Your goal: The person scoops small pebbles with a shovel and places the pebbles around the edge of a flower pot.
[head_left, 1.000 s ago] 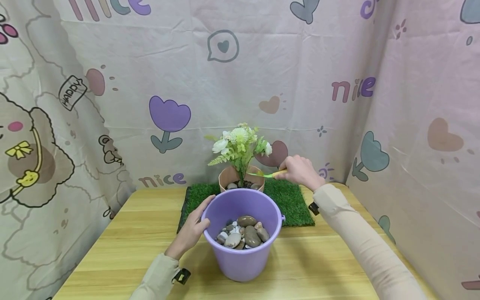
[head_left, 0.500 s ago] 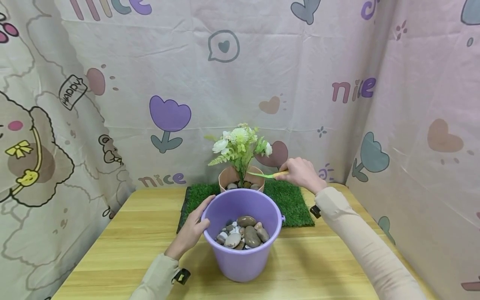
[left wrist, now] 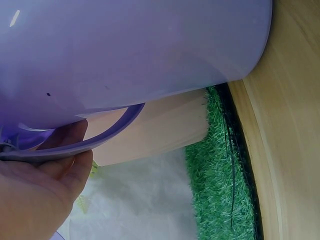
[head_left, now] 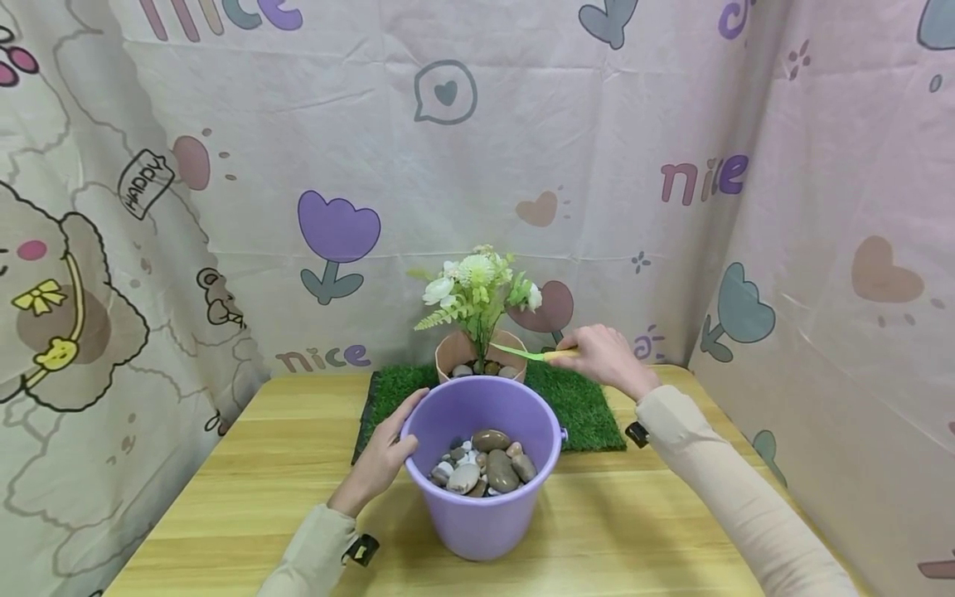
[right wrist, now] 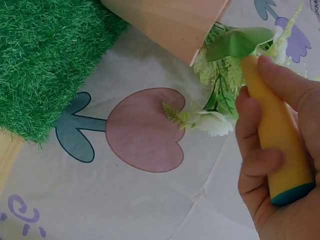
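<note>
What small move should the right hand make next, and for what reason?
I would guess the right hand should move the small shovel from the flowerpot toward the purple bucket: no stone shows on the green blade, stones lie inside the bucket, and the left hand holds it.

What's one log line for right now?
left hand: holds bucket; right hand: grips shovel; shovel: tip over pot; stones: in bucket and pot
</note>
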`<state>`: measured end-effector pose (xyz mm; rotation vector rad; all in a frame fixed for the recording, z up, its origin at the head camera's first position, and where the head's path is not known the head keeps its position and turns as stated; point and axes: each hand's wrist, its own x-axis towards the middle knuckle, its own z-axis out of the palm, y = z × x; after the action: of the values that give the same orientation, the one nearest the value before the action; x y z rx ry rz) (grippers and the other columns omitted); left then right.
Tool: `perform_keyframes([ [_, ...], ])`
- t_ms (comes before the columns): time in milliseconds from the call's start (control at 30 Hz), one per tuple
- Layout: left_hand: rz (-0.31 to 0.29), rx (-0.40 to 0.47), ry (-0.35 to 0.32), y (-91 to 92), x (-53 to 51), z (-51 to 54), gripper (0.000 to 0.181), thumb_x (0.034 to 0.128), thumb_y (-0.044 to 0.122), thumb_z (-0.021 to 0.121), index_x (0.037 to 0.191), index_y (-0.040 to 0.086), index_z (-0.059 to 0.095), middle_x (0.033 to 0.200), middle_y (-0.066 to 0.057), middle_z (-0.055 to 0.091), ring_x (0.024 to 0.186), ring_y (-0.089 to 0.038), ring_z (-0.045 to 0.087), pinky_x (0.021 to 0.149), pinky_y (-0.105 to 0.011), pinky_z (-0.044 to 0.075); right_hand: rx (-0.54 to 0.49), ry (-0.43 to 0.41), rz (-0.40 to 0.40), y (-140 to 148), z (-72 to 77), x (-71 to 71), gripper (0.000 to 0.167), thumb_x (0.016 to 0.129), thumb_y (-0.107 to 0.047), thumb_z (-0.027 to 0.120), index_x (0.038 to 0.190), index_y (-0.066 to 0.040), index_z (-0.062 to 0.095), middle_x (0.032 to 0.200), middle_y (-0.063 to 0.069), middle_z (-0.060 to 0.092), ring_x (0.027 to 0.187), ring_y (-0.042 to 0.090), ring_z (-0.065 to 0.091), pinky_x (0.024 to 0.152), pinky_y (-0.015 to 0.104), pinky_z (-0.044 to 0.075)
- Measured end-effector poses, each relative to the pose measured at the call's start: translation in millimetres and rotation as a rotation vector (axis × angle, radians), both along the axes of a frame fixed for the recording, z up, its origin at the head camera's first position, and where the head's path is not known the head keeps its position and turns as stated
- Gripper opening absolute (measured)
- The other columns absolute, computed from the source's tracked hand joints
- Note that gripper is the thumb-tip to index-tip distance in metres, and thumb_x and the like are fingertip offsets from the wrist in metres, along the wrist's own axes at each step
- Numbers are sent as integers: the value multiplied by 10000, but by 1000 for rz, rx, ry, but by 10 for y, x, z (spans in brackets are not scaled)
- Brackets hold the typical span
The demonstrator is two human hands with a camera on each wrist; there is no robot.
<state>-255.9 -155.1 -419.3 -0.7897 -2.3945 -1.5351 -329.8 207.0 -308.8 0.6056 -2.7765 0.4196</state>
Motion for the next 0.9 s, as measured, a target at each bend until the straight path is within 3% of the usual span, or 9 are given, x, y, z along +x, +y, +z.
perform_keyframes([
  [233,-5,6,5,-4,-3,-11,714,851,20,438,1543,140,307,1514,-173,421,1241,-354,553,948,-358,510,-48,53,44,-16,-27,63,220,832,-382,750,940,-195,798,661,-86,628,490,92,429,452,264,355],
  [633,-1,4,-8,-3,10,-10,707,854,23,439,1543,109,302,1522,-177,409,1261,-362,538,958,-367,504,-68,72,83,-21,-44,155,258,806,-399,771,948,-185,801,782,-62,723,525,74,457,480,252,369],
  [900,-9,12,-19,2,5,2,707,859,26,438,1544,136,302,1531,-171,397,1286,-361,519,972,-367,496,-91,72,151,-42,-40,201,274,741,-425,813,923,-221,801,838,-87,750,627,50,558,571,255,443],
])
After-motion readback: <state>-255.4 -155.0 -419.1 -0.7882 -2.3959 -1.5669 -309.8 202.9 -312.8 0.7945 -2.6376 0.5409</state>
